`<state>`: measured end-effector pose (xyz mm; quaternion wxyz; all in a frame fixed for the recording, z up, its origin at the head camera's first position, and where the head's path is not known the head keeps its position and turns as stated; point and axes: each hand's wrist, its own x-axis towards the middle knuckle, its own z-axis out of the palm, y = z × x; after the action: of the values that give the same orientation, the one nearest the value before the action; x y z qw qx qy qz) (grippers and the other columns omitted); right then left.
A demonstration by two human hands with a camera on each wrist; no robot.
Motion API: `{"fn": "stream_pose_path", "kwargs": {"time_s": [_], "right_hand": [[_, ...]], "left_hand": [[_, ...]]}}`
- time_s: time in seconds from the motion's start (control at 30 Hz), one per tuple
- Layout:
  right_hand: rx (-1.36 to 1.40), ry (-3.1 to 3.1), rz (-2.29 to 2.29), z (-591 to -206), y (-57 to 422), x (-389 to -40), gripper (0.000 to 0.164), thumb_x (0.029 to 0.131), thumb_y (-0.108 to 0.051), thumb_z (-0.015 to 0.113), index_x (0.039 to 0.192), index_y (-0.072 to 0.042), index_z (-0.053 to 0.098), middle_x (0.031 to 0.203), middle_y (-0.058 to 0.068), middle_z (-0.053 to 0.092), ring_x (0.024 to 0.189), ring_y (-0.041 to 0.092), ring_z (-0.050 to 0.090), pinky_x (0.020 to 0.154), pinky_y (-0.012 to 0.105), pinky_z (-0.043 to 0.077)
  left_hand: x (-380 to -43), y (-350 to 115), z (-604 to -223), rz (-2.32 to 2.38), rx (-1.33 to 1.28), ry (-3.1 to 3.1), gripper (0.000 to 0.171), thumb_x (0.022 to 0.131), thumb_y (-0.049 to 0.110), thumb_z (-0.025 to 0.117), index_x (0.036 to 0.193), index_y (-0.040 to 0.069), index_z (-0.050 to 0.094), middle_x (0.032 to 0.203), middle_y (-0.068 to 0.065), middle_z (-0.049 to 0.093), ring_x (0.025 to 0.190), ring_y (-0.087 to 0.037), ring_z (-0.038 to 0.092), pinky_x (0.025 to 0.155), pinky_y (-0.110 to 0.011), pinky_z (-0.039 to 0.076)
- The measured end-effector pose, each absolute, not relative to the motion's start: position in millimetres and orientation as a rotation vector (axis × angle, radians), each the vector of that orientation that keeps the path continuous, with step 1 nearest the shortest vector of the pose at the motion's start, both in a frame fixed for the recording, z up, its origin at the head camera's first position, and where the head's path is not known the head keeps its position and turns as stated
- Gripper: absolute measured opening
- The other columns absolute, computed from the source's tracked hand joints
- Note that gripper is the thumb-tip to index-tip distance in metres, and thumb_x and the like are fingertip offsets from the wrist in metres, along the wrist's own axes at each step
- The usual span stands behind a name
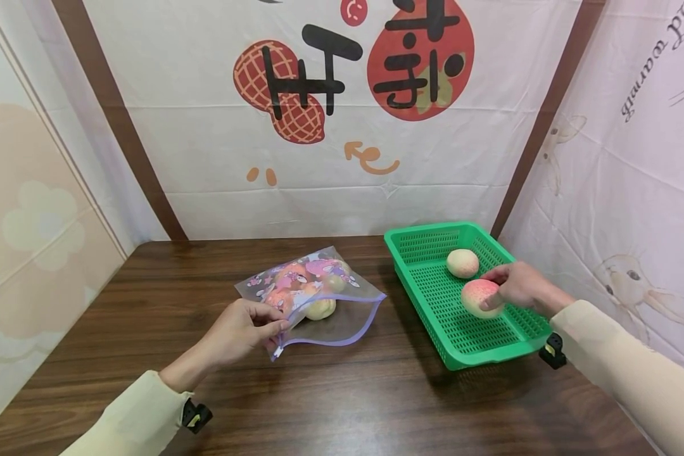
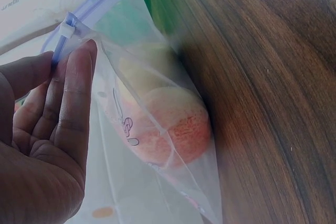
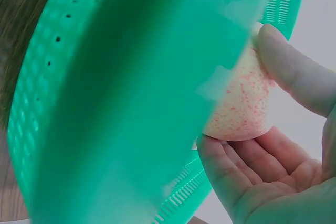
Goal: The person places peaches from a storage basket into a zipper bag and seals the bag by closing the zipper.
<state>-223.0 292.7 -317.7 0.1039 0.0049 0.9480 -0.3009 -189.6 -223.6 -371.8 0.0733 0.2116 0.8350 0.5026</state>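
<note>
My left hand (image 1: 245, 329) pinches the purple-edged mouth of a clear printed zip bag (image 1: 353, 288) near its white slider (image 2: 65, 29). The bag's mouth gapes toward me. Inside it lie several fruits, among them a pale yellowish one (image 1: 321, 309) near the opening and a pink-and-cream peach (image 2: 173, 127). Over at the right, my right hand (image 1: 519, 288) grips a pink-and-white peach (image 1: 479, 297) in the green basket (image 1: 453, 361), thumb on one side and fingers on the other. Behind it in the basket sits another pale peach (image 1: 463, 263). In the right wrist view the basket wall hides part of the held peach.
The bag and basket stand on a dark wooden table (image 1: 342, 399), with a strip of tabletop between them. A printed white cloth (image 1: 205, 126) hangs behind the table, and another cloth (image 1: 633, 209) closes off the right side.
</note>
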Motion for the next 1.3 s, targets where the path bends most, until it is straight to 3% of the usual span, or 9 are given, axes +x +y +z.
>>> {"fn": "stream_pose_path", "kwargs": {"time_s": [0.5,0.83,1.1,1.3], "right_hand": [[-0.009,2.788,-1.091,-306.2,274.3,-219.1,0.077,0.077,-0.024,0.092,0.138,0.005,0.057,0.132,0.025,0.063,0.121,0.039,0.057,0.094,0.049,0.049],[-0.033,2.788,-1.176,-298.0,258.2,-212.1,0.073,0.076,-0.027,0.093,0.136,0.001,0.061,0.127,0.019,0.067,0.115,0.031,0.06,0.087,0.035,0.049],[-0.023,2.743,-1.267,-294.4,246.0,-206.5,0.076,0.077,-0.028,0.092,0.139,0.0,0.059,0.128,0.017,0.067,0.112,0.029,0.061,0.09,0.038,0.051],[-0.07,2.733,-1.322,-292.1,238.7,-203.0,0.071,0.079,-0.027,0.091,0.137,0.0,0.06,0.126,0.016,0.068,0.109,0.026,0.062,0.086,0.032,0.052]], "left_hand": [[-190.2,-223.2,-372.9,1.487,0.638,2.535,0.018,0.096,0.018,0.074,0.083,0.006,0.077,0.075,-0.007,0.071,0.066,-0.022,0.068,0.059,-0.029,0.057],[-189.8,-222.7,-372.4,1.486,0.629,2.542,0.017,0.096,0.018,0.074,0.084,0.006,0.077,0.074,-0.007,0.07,0.066,-0.021,0.068,0.059,-0.028,0.057],[-190.2,-223.0,-372.7,1.489,0.64,2.54,0.017,0.096,0.018,0.074,0.085,0.006,0.077,0.074,-0.007,0.071,0.066,-0.021,0.068,0.058,-0.029,0.057],[-190.5,-223.1,-373.0,1.491,0.641,2.545,0.017,0.096,0.018,0.074,0.084,0.007,0.077,0.075,-0.006,0.071,0.065,-0.02,0.068,0.059,-0.029,0.056]]}}
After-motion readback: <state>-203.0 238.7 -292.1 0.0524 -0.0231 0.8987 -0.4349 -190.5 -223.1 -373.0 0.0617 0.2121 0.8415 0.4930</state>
